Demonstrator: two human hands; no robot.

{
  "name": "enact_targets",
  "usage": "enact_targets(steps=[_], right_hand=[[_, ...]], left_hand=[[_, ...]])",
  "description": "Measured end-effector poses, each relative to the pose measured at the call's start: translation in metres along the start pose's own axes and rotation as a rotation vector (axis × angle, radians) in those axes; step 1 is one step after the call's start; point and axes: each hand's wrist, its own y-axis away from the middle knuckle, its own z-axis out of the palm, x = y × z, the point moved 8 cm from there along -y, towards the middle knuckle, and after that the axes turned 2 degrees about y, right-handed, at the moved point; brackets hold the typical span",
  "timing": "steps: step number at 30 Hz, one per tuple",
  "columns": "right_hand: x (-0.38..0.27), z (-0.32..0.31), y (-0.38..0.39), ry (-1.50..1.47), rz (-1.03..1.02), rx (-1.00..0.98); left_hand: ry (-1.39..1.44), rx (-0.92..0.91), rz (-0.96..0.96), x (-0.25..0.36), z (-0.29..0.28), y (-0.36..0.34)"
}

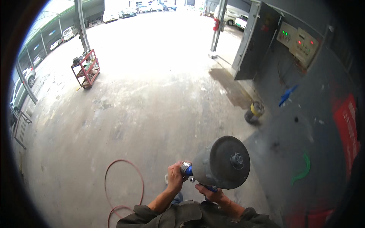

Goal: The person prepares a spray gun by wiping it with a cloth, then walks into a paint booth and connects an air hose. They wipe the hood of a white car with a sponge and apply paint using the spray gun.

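A spray gun with a large round dark grey cup [207,166] is held in front of my body. The cup leans to the right, its lid [222,157] turned up toward me with a knob in the middle. My left hand [175,176] is closed at the silver and blue front end [186,168] of the gun, left of the cup. My right hand [211,193] grips the blue handle [210,187] under the cup. The cup hides part of the gun's body, and some of the right fingers are out of sight.
A red hose [142,182] loops on the concrete floor to the left. A red tool cart [85,70] stands farther off. Right are a dark canister with a yellow band [254,112], a dark wall with a lit control panel [304,47] and an open metal door [258,41].
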Motion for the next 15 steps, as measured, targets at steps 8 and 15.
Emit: enact_targets(steps=[8,15], right_hand=[[0.088,-0.084,-0.306,-0.38,0.284,0.11],[0.109,-0.198,-0.543,-0.328,0.236,0.345]], left_hand=[[0.03,-0.077,-0.007,0.033,0.039,-0.341],[-0.127,-0.287,-0.002,0.05,0.11,-0.599]])
